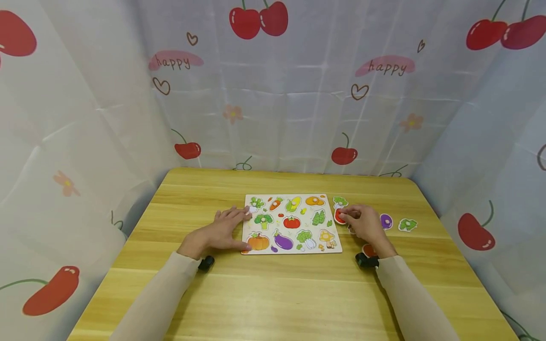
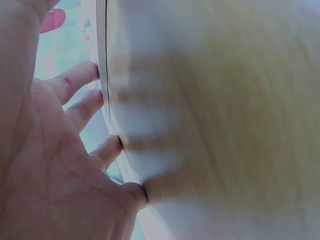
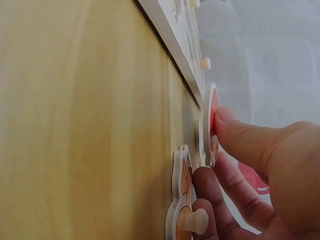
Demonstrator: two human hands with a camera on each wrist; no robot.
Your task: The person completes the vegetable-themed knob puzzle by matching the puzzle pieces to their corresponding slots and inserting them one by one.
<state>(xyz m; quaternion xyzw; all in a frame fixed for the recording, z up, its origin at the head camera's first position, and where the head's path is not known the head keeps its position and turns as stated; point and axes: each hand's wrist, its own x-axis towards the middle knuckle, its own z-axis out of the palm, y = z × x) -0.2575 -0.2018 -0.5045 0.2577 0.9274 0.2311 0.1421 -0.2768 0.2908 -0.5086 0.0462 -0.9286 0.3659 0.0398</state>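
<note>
right hand (image 1: 366,221) — fingers pinching one red piece (image 1: 339,217); left hand (image 1: 222,231) — fingers spread at one board (image 1: 305,225)

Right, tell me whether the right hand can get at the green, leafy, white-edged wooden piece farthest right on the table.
Probably yes, since nothing covers the green piece, but the right hand would likely need to release the red, white-edged wooden piece it pinches first.

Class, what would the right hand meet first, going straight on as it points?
Probably the puzzle board, just beyond the red piece the right hand pinches, though it might pass above; depth is unclear.
</note>
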